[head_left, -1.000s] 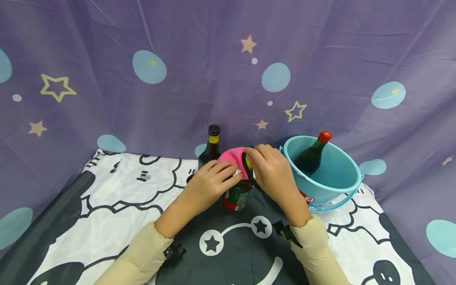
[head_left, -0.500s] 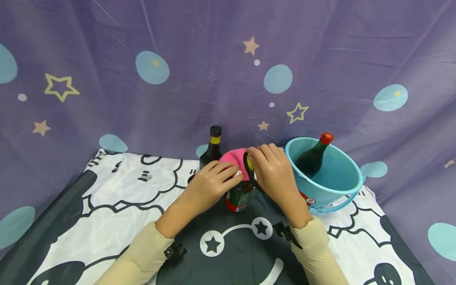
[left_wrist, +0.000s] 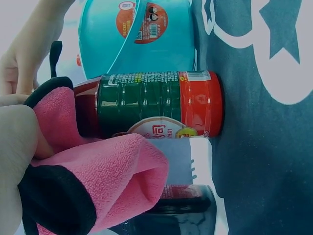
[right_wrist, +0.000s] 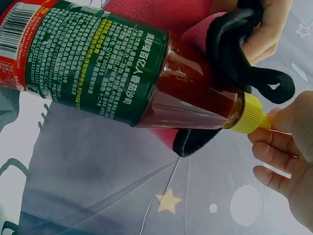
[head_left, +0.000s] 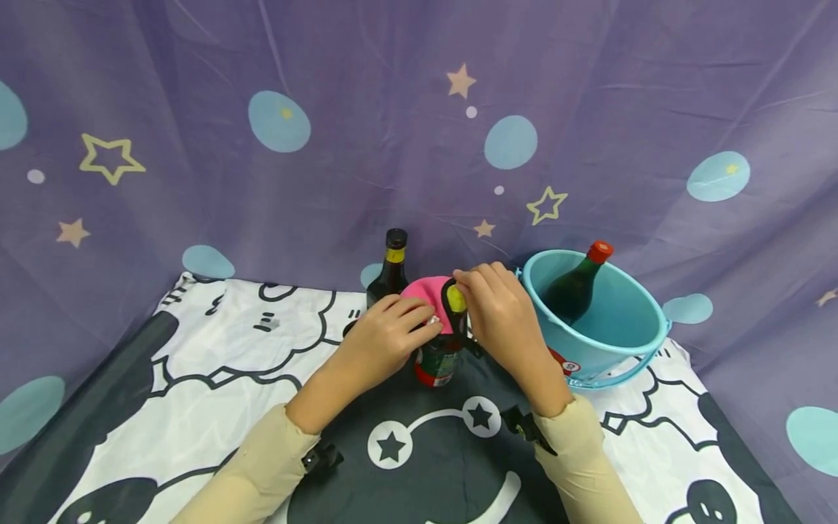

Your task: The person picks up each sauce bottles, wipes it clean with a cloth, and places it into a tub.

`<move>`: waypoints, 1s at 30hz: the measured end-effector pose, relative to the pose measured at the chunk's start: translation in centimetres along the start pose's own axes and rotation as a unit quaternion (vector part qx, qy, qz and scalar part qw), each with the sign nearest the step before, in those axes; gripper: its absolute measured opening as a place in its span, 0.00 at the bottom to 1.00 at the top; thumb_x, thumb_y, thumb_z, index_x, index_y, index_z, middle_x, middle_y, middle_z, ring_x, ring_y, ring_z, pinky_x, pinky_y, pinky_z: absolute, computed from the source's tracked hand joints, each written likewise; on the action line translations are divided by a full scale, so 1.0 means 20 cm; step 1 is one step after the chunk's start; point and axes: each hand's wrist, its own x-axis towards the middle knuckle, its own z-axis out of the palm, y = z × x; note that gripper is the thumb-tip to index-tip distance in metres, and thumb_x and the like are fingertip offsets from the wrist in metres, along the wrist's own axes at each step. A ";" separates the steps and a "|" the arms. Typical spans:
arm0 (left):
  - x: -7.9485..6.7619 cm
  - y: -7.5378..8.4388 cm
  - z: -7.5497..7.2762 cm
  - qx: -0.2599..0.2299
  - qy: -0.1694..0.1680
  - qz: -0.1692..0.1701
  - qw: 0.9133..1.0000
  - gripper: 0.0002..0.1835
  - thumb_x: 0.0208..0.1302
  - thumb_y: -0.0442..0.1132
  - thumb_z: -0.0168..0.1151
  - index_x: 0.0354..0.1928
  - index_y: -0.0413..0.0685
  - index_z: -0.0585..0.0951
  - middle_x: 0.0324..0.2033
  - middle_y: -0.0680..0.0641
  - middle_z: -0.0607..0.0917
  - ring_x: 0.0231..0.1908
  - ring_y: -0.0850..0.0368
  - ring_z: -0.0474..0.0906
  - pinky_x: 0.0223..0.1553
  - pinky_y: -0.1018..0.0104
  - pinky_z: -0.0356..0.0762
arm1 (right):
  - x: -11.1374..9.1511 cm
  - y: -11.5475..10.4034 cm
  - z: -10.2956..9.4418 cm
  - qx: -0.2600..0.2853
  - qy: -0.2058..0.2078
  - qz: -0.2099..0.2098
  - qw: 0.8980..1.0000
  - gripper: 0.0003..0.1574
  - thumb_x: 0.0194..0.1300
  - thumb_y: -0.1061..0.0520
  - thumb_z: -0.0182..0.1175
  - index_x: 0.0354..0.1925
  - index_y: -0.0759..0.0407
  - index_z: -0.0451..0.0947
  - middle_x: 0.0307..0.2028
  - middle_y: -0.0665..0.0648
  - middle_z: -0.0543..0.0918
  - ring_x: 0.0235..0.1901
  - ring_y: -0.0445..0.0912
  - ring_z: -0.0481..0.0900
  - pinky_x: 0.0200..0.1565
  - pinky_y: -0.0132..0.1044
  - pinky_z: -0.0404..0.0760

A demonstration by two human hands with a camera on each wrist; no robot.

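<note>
A ketchup bottle [right_wrist: 98,63] with a green and red label and a yellow nozzle cap [right_wrist: 248,115] stands upright on the table. My right hand [head_left: 504,313] pinches the cap's tip between thumb and finger, clearest in the right wrist view. My left hand [head_left: 386,335] grips a pink cleaning cloth [left_wrist: 107,171] with black trim and a black hanging loop [right_wrist: 274,85]. The cloth is wrapped against the bottle's neck and shoulder, hiding part of them in the head view. Some of the left fingers are hidden in the cloth's folds.
A dark bottle [head_left: 388,280] with a black cap and yellow neck band stands just behind the left hand. To the right is a light blue bucket [head_left: 628,327] with a red-capped green bottle [head_left: 576,287] leaning inside. A purple curtain [head_left: 366,87] hangs behind the table.
The cloth has shifted slightly left, uncovering more of the yellow cap. The right hand stays at the cap and the left hand keeps its grip on the cloth.
</note>
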 end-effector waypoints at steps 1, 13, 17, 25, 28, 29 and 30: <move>0.00 0.00 0.00 -0.001 -0.001 0.000 1.000 0.15 0.54 0.30 0.72 0.43 0.52 0.87 0.41 0.50 0.88 0.45 0.53 0.83 0.50 0.59 0.81 | 0.00 0.00 0.00 0.002 -0.002 0.002 1.000 0.10 0.70 0.63 0.61 0.47 0.68 0.81 0.35 0.62 0.84 0.32 0.54 0.76 0.37 0.43 0.79; -0.02 -0.01 0.01 -0.025 -0.035 -0.004 0.999 0.17 0.47 0.27 0.74 0.40 0.52 0.86 0.40 0.51 0.87 0.44 0.53 0.83 0.50 0.59 0.81 | 0.00 0.00 -0.01 0.015 0.002 0.001 1.000 0.10 0.68 0.64 0.63 0.47 0.68 0.81 0.34 0.61 0.83 0.31 0.53 0.75 0.36 0.42 0.78; -0.01 -0.01 0.00 -0.028 -0.052 -0.007 0.998 0.17 0.47 0.28 0.75 0.40 0.53 0.87 0.39 0.51 0.87 0.43 0.54 0.82 0.50 0.60 0.81 | 0.00 0.00 -0.01 0.018 -0.002 0.007 1.000 0.10 0.69 0.64 0.62 0.47 0.68 0.81 0.34 0.61 0.83 0.31 0.53 0.75 0.36 0.42 0.77; -0.03 0.00 -0.01 -0.037 -0.090 -0.022 0.995 0.18 0.47 0.29 0.76 0.41 0.56 0.88 0.40 0.52 0.88 0.45 0.55 0.83 0.50 0.60 0.81 | -0.01 -0.01 0.00 0.027 -0.007 0.017 0.999 0.11 0.68 0.64 0.63 0.47 0.68 0.81 0.34 0.61 0.83 0.32 0.53 0.75 0.36 0.41 0.77; -0.03 0.00 -0.01 -0.039 -0.098 -0.028 0.994 0.18 0.48 0.29 0.75 0.41 0.56 0.89 0.40 0.53 0.88 0.45 0.55 0.83 0.51 0.60 0.81 | -0.01 -0.01 0.00 0.026 -0.004 0.015 1.000 0.10 0.68 0.64 0.64 0.47 0.68 0.81 0.33 0.61 0.83 0.31 0.52 0.75 0.35 0.40 0.77; -0.03 0.00 -0.01 -0.040 -0.101 -0.031 0.994 0.17 0.48 0.29 0.75 0.41 0.56 0.89 0.40 0.53 0.88 0.45 0.55 0.83 0.51 0.60 0.81 | -0.01 0.00 0.00 0.025 -0.004 0.015 1.000 0.10 0.68 0.64 0.63 0.47 0.68 0.81 0.33 0.61 0.83 0.31 0.52 0.74 0.35 0.40 0.77; -0.02 0.00 -0.01 -0.040 -0.102 -0.033 0.993 0.17 0.49 0.29 0.74 0.41 0.56 0.89 0.40 0.53 0.88 0.45 0.55 0.83 0.51 0.60 0.81 | 0.00 0.00 0.00 0.025 -0.004 0.016 1.000 0.10 0.68 0.64 0.63 0.47 0.68 0.81 0.33 0.61 0.83 0.31 0.52 0.74 0.35 0.40 0.77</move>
